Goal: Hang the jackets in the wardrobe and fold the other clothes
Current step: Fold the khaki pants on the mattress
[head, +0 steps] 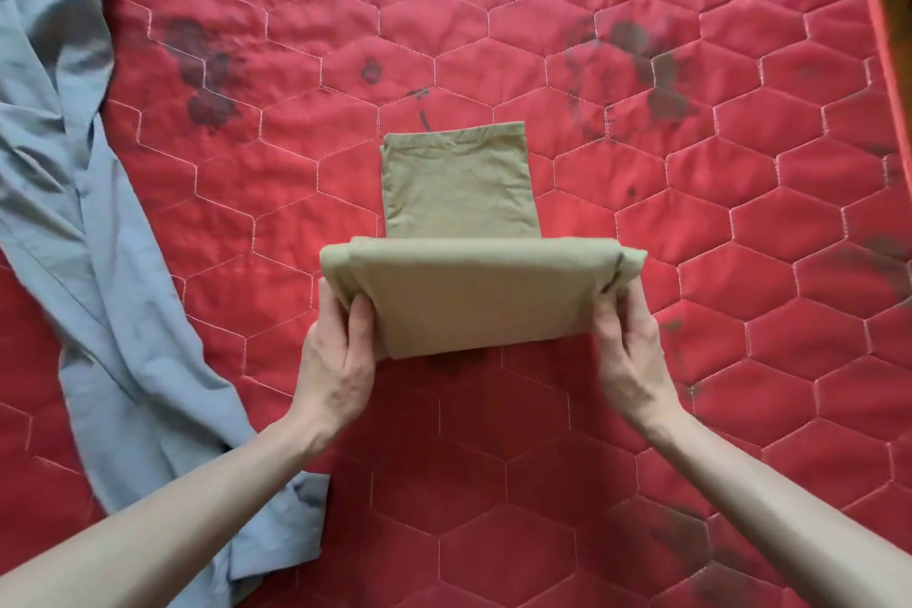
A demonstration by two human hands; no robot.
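Observation:
An olive-green garment [474,291] lies partly folded in the middle of the red quilted bed. Its near part is a thick folded bundle lifted off the bed, while its far end [456,178] still lies flat. My left hand [340,351] grips the bundle's left edge, fingers tucked under it. My right hand [627,341] grips the right edge the same way. A grey-blue garment [84,222] lies unfolded and crumpled along the left side of the bed.
The red hexagon-quilted cover [691,212] carries several dark stains. The bed's right edge [883,40] runs along the frame's right side. The grey-blue garment's lower end lies under my left forearm.

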